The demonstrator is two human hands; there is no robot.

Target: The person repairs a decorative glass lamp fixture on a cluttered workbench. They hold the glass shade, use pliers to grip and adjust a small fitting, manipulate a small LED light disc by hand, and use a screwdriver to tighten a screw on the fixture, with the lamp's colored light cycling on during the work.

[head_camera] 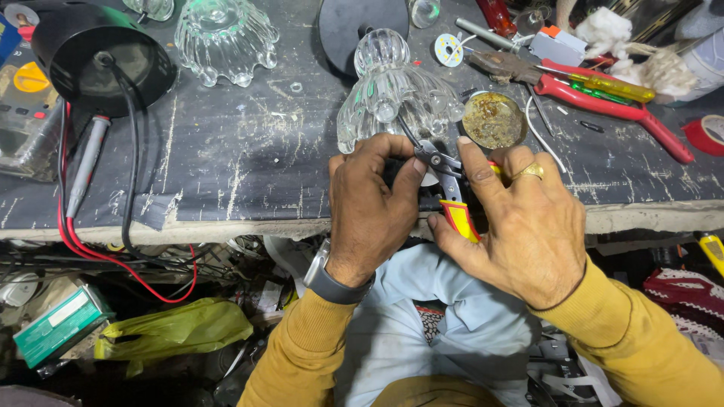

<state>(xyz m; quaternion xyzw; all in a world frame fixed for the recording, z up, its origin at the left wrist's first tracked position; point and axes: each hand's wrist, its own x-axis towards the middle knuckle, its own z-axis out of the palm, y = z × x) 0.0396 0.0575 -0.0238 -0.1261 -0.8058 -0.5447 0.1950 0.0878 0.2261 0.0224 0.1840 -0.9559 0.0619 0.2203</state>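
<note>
Scratched dark workbench point(249, 166), frame centre: right hand point(520, 226) clamps small pliers point(451, 188), axis near-vertical; left hand point(373, 203) pinches a hidden part at their tip.

Both arms carry mustard-yellow ribbed-cuff sleeves. Left hand point(369, 215): dark grey watch strap point(335, 286) with a pale case at the wrist. Right hand point(520, 218): gold ring point(529, 172) on one finger. Torso: light blue shirt point(422, 332).

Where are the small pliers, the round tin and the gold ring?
small pliers point(450, 175), head view, on the pivot.
round tin point(494, 120), head view, on its contents.
gold ring point(529, 172), head view, right hand's finger.
</note>
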